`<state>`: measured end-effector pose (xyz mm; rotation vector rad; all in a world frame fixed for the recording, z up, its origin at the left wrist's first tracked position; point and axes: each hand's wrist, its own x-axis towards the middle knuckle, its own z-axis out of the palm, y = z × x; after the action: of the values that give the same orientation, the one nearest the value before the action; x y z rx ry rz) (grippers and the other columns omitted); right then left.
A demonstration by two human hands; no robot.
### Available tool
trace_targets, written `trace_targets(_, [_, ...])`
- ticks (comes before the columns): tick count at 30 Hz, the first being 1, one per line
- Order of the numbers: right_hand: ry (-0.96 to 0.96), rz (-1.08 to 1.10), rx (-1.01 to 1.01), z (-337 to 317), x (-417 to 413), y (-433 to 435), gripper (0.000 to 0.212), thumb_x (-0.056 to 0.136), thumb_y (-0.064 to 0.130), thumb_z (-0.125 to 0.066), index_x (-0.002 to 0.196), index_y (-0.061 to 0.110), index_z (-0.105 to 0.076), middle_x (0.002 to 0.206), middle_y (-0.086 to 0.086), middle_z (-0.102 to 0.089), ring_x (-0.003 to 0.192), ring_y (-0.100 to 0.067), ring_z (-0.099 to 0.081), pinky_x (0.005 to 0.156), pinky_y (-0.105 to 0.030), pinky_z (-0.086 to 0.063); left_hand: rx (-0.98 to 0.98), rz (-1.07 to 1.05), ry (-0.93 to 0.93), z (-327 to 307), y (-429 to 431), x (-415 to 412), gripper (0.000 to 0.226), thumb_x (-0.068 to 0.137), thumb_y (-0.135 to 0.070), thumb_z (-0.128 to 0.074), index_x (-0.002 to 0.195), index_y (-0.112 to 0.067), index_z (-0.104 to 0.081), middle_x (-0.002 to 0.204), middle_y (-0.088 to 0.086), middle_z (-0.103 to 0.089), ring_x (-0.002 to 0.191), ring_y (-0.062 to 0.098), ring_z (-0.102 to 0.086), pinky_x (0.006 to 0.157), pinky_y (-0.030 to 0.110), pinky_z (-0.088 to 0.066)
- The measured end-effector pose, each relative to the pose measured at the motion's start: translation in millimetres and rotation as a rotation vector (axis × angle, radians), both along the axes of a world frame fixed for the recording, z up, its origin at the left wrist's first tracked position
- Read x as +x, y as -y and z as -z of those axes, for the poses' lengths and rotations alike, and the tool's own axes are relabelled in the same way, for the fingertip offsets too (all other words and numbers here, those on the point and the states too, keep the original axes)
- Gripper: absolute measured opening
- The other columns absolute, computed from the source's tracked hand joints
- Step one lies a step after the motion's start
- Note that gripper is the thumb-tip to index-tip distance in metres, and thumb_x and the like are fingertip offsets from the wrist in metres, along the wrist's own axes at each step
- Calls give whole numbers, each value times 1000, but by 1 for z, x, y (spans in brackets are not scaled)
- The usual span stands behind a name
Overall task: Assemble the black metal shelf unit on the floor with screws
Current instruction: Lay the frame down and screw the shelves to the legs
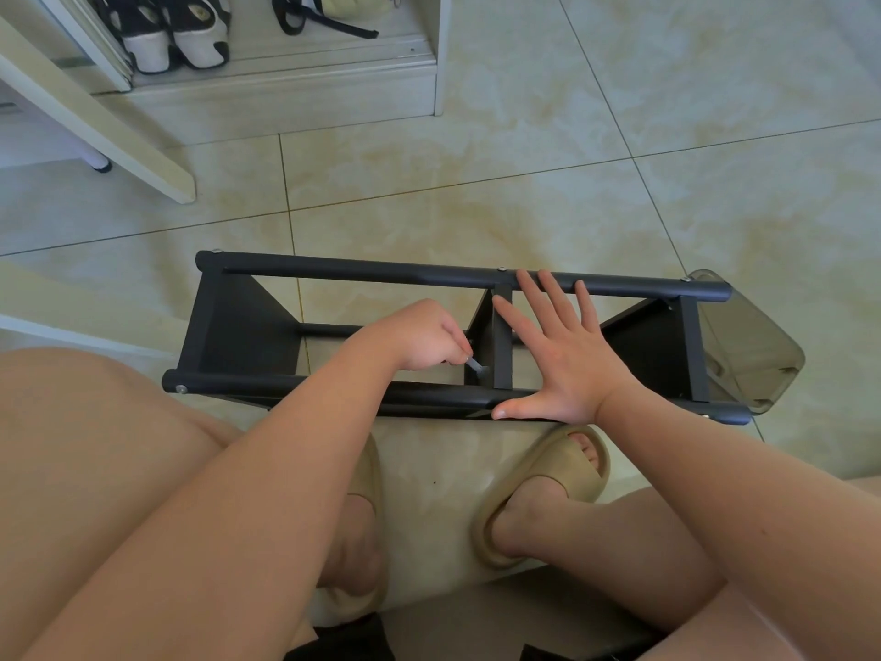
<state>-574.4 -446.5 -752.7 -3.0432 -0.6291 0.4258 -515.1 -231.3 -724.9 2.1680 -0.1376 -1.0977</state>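
Note:
The black metal shelf unit lies on its side on the tiled floor in front of my feet, its two long tubes running left to right. My left hand grips a small silver tool or screw that points down at the near tube by the middle crossbar. My right hand is spread flat over the frame just right of that crossbar, thumb on the near tube and fingertips reaching the far tube. Silver screw heads show at the tube ends.
A translucent grey plastic container lies against the shelf's right end. My feet in beige slides stand right behind the near tube. A white cabinet with shoes is at the back left, and a white beam slants across the left.

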Motion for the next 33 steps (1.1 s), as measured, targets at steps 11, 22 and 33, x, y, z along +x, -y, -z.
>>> trace_targets(11, [-3,1,5,1,1,0,128,65,105,-31,162,30,5,169,-9,16,154,-32,18,122,-62,6,-183,-472,-215,14,19,-13,24,94,-17,-68,117,-8,-65,87,2,-74,84,9,-72,82,28,-57])
trace_targets(22, [-5,2,14,0,3,1,127,64,105,-29,162,31,5,169,-8,16,154,-32,18,122,-62,8,-122,-548,-145,5,26,-13,22,98,-21,-62,119,-13,-67,88,-2,-72,96,12,-68,98,37,-52])
trace_targets(33, [-1,1,13,0,2,2,127,65,105,-29,162,31,5,169,-8,16,154,-32,19,122,-61,7,-112,-525,-196,0,25,-11,16,99,-24,-62,113,-17,-66,83,-6,-73,92,10,-69,97,36,-53])
